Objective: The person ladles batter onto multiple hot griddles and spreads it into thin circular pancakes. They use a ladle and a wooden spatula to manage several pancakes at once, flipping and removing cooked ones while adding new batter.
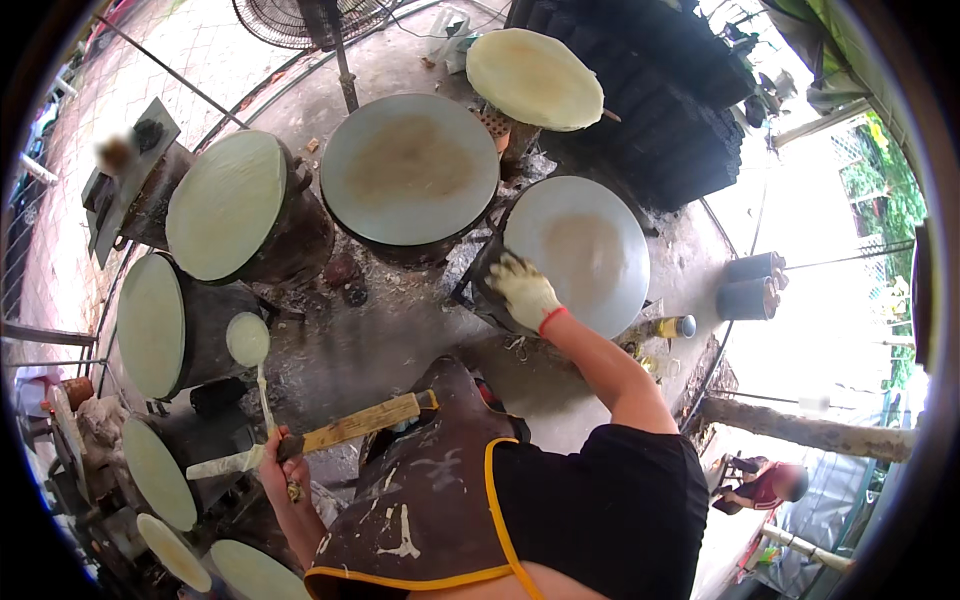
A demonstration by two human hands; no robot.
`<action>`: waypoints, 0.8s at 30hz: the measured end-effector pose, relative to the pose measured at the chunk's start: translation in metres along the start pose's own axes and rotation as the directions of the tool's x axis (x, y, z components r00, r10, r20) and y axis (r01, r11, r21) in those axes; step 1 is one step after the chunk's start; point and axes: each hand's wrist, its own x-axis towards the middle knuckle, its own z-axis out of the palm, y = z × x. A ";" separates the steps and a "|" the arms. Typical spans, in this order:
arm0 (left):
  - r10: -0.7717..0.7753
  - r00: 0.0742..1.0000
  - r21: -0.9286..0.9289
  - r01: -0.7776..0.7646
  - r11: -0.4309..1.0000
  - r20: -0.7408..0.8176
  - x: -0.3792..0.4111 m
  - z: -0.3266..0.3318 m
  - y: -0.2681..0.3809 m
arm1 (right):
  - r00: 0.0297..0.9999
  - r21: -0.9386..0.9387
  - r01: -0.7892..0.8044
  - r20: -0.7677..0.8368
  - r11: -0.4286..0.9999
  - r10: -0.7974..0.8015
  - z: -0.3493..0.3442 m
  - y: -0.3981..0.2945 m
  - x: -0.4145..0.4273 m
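My left hand (pixel 286 463) holds a ladle (pixel 248 340), its bowl coated in pale batter, together with a flat wooden paddle (pixel 360 422) and a pale, batter-smeared blade (pixel 225 463). A white work glove with dark stains covers my right hand (pixel 523 292). It lies against the dark side of a drum stove at the left edge of a round griddle (pixel 577 255); whether the fingers grip anything cannot be told. That griddle has a brownish patch in its middle. Left of it stands another brown-centred griddle (pixel 411 169).
Pale batter rounds cover griddles (pixel 225 206) (pixel 150 326) (pixel 159 472) curving down my left side. A round pale sheet (pixel 534 79) sits beyond, beside stacked black charcoal-like blocks (pixel 645 105). A fan (pixel 311 22) stands at the back. Jars (pixel 673 327) are at right. A person (pixel 772 484) sits farther right.
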 end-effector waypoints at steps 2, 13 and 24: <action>-0.003 1.000 -0.033 0.002 0.999 -0.013 -0.003 0.028 -0.022 | 0.998 0.082 -0.013 -0.067 0.997 0.019 0.003 0.041 0.031; -0.070 0.997 0.008 0.070 0.998 0.044 -0.017 0.111 -0.091 | 0.744 0.322 -0.510 -0.301 0.798 0.597 -0.003 0.255 0.057; -0.094 0.994 0.141 0.086 0.986 0.054 -0.011 0.119 -0.106 | 0.219 0.700 -0.619 -0.281 0.356 0.934 0.091 0.225 -0.172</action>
